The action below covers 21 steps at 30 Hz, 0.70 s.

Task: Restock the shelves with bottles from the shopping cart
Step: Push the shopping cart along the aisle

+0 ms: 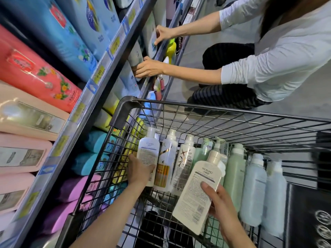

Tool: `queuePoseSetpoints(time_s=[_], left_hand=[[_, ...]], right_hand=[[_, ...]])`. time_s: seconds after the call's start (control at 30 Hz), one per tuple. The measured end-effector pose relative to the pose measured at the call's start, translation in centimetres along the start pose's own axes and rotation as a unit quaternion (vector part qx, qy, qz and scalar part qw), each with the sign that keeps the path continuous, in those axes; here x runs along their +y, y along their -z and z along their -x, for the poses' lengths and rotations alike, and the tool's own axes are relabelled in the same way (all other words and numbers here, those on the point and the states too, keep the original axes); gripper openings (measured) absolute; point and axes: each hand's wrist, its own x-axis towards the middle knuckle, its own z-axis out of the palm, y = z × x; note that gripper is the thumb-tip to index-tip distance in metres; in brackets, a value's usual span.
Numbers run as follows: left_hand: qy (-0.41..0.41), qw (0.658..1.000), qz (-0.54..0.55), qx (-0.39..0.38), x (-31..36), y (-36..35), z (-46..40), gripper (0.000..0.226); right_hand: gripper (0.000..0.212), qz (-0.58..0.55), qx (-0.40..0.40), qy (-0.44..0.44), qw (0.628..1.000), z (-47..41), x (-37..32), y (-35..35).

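Pump bottles, rigid smooth plastic, probably full and weighty: one cream bottle point(198, 192) held by right hand point(222, 210), fingers curled round its lower body, above the cart point(232, 111); one white bottle point(148, 151) standing in the cart, left hand point(139, 171) wrapped round its base; best held mid-body, not by the pump.

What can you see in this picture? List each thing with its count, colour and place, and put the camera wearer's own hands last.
shopping cart: one, black wire, lower centre.
white pump bottles: four, white, two in the wearer's hands, two standing in the cart.
green bottles: about three, pale green, middle of the cart.
pale blue bottles: two, right side of the cart.
shelves: grey, yellow price tags, left.
packs: several, blue, red and pink, on the upper shelf.
second person: one, grey sleeves, crouching, both hands on shelf bottles.
left hand: grips a white bottle in the cart.
right hand: holds a white bottle above the cart.
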Motion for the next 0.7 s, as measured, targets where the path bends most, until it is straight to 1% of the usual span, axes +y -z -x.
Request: queuePoseSetpoints(time_s=[0.07, 0.1, 0.2, 0.23, 0.37, 0.43, 0.53, 0.6, 0.7], left_hand=[[-0.009, 1.0, -0.023, 0.006, 0.0, 0.2, 0.0, 0.074], [-0.012, 0.999, -0.032, 0.003, 0.0, 0.3, 0.0, 0.07], [-0.022, 0.997, -0.07, -0.003, 0.0, 1.4, 0.3, 0.042], [-0.025, 0.996, -0.081, -0.002, 0.0, 1.8, 0.5, 0.04], [-0.009, 0.993, -0.117, -0.009, 0.7, 3.3, 2.1, 0.054], [-0.007, 0.996, -0.091, -0.022, 1.2, 4.0, 3.8, 0.054], [-0.038, 0.996, -0.045, -0.067, 2.0, 5.8, 7.7, 0.047], [-0.072, 0.992, 0.001, -0.108, 2.9, 7.5, 11.0, 0.043], [-0.139, 0.977, 0.073, -0.147, 4.3, 10.5, 15.9, 0.028]], right_hand=[[0.051, -0.001, -0.001, 0.006, 1.0, 0.1, -0.1, 0.0], [0.051, -0.002, 0.0, 0.009, 1.0, 0.2, -0.1, 0.0], [0.048, -0.008, 0.001, 0.021, 1.0, 1.1, -0.3, 0.0], [0.046, -0.01, 0.001, 0.027, 1.0, 1.5, -0.5, 0.0], [0.036, -0.001, 0.009, 0.044, 0.999, 3.2, -1.2, 0.4], [0.03, 0.004, 0.011, 0.055, 0.998, 4.6, -2.0, 0.7], [0.024, 0.009, 0.026, 0.085, 0.996, 8.0, -3.8, 1.9], [0.029, 0.007, 0.031, 0.11, 0.993, 10.7, -5.2, 3.1], [0.04, 0.017, 0.044, 0.143, 0.989, 14.9, -6.9, 5.0]])
